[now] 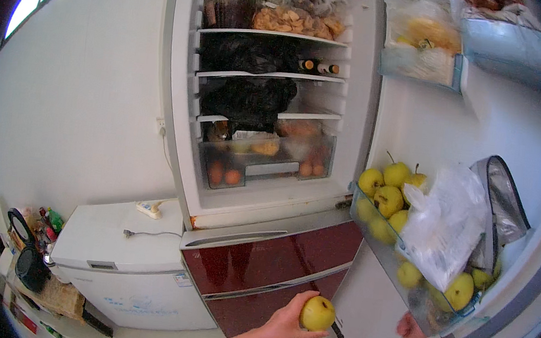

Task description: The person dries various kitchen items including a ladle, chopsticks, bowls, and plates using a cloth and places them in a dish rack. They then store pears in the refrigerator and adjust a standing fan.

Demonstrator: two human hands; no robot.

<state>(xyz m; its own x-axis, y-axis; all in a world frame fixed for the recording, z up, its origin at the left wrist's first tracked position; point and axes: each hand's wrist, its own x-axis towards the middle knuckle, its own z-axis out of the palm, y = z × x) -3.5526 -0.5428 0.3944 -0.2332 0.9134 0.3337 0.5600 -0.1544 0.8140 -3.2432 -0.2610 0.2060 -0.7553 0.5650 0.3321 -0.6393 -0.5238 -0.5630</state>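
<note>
My left hand (290, 322) grips a yellow-green pear (318, 313) between thumb and fingers, in front of the dark red refrigerator drawers. Just below the door's lowest bin (384, 235) is my right hand (412, 330), wearing a bracelet. Its fingers look curled and blurred, and I cannot tell whether they touch the bin or hold anything. Several more pears (388, 201) fill that bin. Among them lie a white plastic bag (445, 222) and a grey pouch with a silvery lining (503, 208).
The refrigerator door (507, 129) stands open on the right. Inside, bags and a yellow-lidded jar (232, 1) fill shelves above a clear drawer (271, 164). A white chest freezer (131, 273) stands left, with a power strip (149, 209) and loose plug (129, 234) on top.
</note>
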